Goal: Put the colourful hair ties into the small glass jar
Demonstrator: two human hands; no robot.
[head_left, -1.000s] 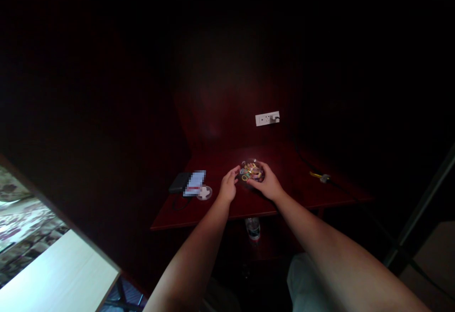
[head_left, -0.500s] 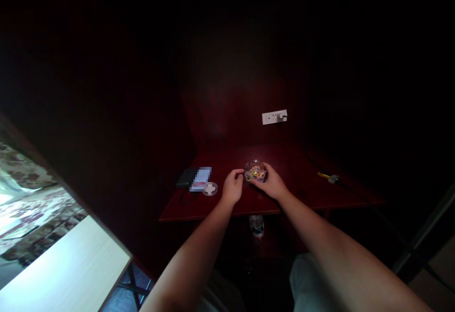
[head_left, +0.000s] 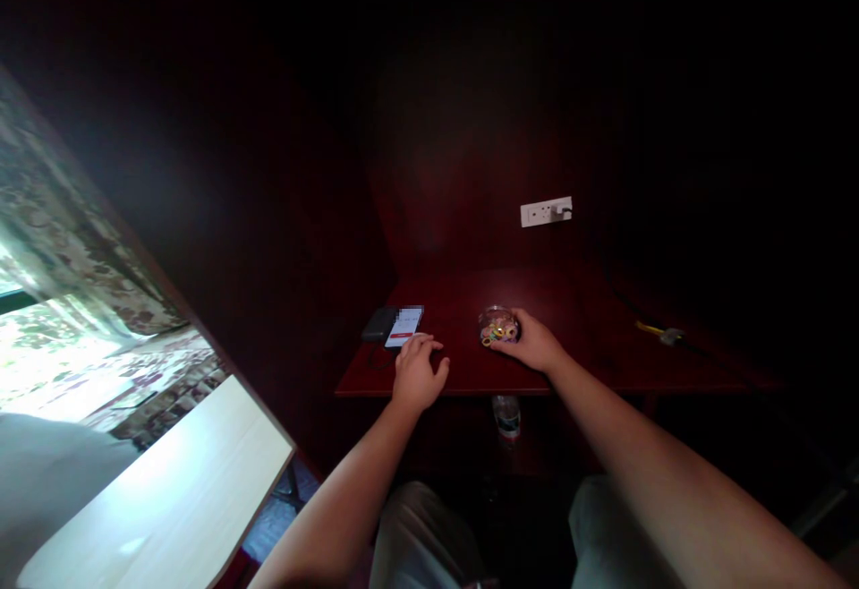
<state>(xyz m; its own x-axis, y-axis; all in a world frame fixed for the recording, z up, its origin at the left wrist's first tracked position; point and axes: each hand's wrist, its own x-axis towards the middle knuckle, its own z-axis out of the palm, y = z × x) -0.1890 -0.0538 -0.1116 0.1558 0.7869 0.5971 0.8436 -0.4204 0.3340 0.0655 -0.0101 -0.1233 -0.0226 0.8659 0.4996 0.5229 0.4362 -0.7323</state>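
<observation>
A small clear round jar [head_left: 497, 328] stands on the dark red desk, filled with colourful little rings that look like hair ties. My right hand [head_left: 530, 343] is wrapped round its right side, thumb at the front. To the left, my left hand [head_left: 417, 374] reaches over the spot where the round clear lid lay, its fingers spread and thumb apart. Those fingers cover the lid almost wholly, and whether they touch it is hidden. Just beyond the fingertips lies a phone [head_left: 404, 325] with a lit screen.
Beside the phone is a black box-like object [head_left: 378, 324]. A cable with a yellow end [head_left: 661, 333] lies on the right of the desk [head_left: 463, 289]. A socket strip [head_left: 546, 212] is on the back wall; a plastic bottle [head_left: 507, 417] stands below the desk. A pale table [head_left: 167, 482] is at left.
My left hand has moved left from the jar to over the lid, and its fingers have spread. My right hand stays on the jar. The whole view has shifted somewhat.
</observation>
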